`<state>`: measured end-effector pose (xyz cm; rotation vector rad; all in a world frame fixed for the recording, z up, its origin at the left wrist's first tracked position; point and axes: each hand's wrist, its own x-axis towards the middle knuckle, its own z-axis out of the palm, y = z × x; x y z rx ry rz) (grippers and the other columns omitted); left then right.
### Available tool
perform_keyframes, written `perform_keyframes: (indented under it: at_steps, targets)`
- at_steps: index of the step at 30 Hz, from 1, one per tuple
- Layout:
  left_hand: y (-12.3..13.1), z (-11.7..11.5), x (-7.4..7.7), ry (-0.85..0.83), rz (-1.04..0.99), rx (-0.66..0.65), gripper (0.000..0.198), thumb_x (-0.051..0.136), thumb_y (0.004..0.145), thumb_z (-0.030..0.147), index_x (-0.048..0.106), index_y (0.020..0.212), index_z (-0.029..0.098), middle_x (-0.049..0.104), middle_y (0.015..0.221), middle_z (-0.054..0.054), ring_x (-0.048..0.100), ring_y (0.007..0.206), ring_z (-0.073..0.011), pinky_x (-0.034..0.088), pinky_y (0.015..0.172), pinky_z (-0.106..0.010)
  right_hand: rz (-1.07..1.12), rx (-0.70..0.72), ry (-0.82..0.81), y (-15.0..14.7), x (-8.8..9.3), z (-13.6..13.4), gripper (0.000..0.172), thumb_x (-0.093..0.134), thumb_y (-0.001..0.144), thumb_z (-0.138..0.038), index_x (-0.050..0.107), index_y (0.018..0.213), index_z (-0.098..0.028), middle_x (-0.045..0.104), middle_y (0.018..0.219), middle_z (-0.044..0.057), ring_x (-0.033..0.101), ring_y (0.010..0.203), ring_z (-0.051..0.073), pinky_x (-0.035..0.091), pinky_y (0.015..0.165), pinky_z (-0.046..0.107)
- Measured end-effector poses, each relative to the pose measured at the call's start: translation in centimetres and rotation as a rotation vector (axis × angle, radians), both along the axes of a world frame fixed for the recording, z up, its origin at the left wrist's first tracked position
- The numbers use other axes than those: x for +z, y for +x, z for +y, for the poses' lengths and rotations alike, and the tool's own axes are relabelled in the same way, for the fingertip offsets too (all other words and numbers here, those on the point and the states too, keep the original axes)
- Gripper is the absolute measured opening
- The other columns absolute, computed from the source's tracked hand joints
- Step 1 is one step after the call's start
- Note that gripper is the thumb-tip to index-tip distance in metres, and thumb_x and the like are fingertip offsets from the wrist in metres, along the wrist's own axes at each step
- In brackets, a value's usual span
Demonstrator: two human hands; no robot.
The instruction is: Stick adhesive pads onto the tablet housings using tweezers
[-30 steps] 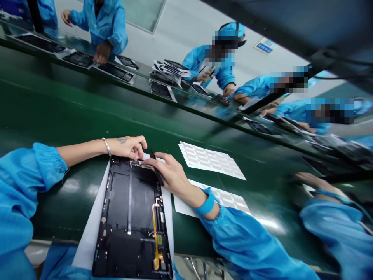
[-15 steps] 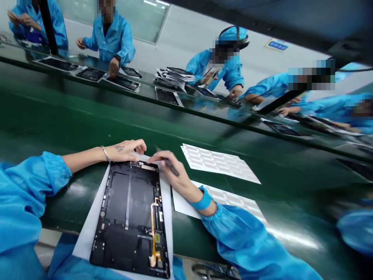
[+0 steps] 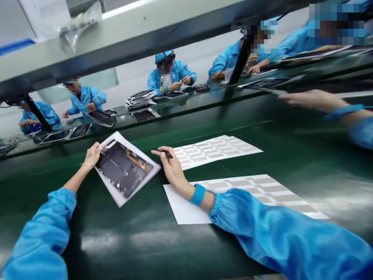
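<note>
left hand [image 3: 92, 153], with a thin silver bracelet [image 3: 87, 164] at the wrist, down on the corner of a white paper sheet [image 3: 136, 147], fingertips at the edge of a black tablet back frame [image 3: 122, 167] crossed by an orange flex cable [image 3: 136, 161]. frame lying flat on that sheet, askew, the sheet on a glossy dark green assembly belt [image 3: 145, 241]. no telling from this view whether pinching the paper or only pressing on it. right hand [image 3: 171, 165] clear of the frame, just beside the sheet's corner, fingers [image 3: 175, 157] closed on a slim black pen-shaped tool [image 3: 167, 154], a bright blue wristband [image 3: 198, 194] above a gathered blue smock sleeve [image 3: 247, 217]. 2 hands apart, the frame between them. to the right of the frame, 2 white sheets of pale grey rectangular labels [image 3: 215, 151] on the belt, right forearm lying across the nearer one [image 3: 256, 194]. across the belt, blue-smocked co-workers [image 3: 84, 99] bent over more black frames [image 3: 142, 115]. as a judgement, a pause in handling the frame, no label visible on either hand; next move calling for tool and fingers back at the frame's edge.
</note>
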<state>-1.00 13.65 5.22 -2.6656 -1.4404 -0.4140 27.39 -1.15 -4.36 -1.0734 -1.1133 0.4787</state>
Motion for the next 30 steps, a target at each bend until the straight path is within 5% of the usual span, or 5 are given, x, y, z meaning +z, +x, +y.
perform_keyframes:
  at_steps: [5,10,15,23,30]
  targets:
    - [-0.5,4.3,2.9,0.062,-0.053,0.118,0.035,0.062,0.099,0.035,0.058,0.128,0.016,0.061,0.126,-0.010,0.064,0.107,-0.0229,0.056,0.091,-0.043,-0.053,0.029,0.006,-0.3,0.3,-0.2,0.039,0.040,0.098,-0.060,0.052,0.110,-0.025,0.075,0.116,0.013,0.067,0.110,0.027,0.046,0.093,0.043]
    - [-0.6,3.9,2.1,0.116,-0.071,0.169,0.038,0.062,0.099,0.035,0.056,0.131,0.016,0.057,0.132,-0.011,0.061,0.114,-0.0247,0.054,0.096,-0.047,-0.096,0.046,-0.009,-0.5,0.4,-0.4,0.039,0.040,0.099,-0.060,0.053,0.109,-0.025,0.077,0.115,0.013,0.069,0.100,0.027,0.048,0.086,0.042]
    - [-0.1,-1.7,-2.5,0.025,0.052,0.025,0.049,0.050,0.103,0.035,0.046,0.146,0.014,0.036,0.157,-0.020,0.032,0.146,-0.0366,0.031,0.117,-0.059,-0.146,0.100,-0.041,-0.6,0.4,-0.7,0.035,0.043,0.099,-0.056,0.057,0.109,-0.026,0.078,0.109,0.011,0.069,0.094,0.027,0.050,0.081,0.041]
    - [5.4,-15.3,-6.7,-0.292,0.298,-0.642,0.062,0.028,0.107,0.052,0.017,0.162,0.026,0.017,0.167,-0.008,0.016,0.154,-0.0271,0.020,0.124,-0.049,-0.201,0.163,-0.107,-0.4,1.1,-1.0,0.043,0.046,0.098,-0.054,0.070,0.105,-0.019,0.074,0.074,0.003,0.067,0.072,0.020,0.050,0.071,0.032]
    - [8.9,-17.9,-8.3,-0.143,0.258,-0.839,0.056,0.029,0.108,0.045,0.022,0.160,0.027,0.026,0.165,-0.006,0.028,0.151,-0.0255,0.028,0.121,-0.045,-0.162,0.157,-0.129,-0.2,1.0,0.0,0.045,0.049,0.096,-0.054,0.070,0.106,-0.016,0.072,0.075,0.004,0.068,0.075,0.017,0.051,0.074,0.029]
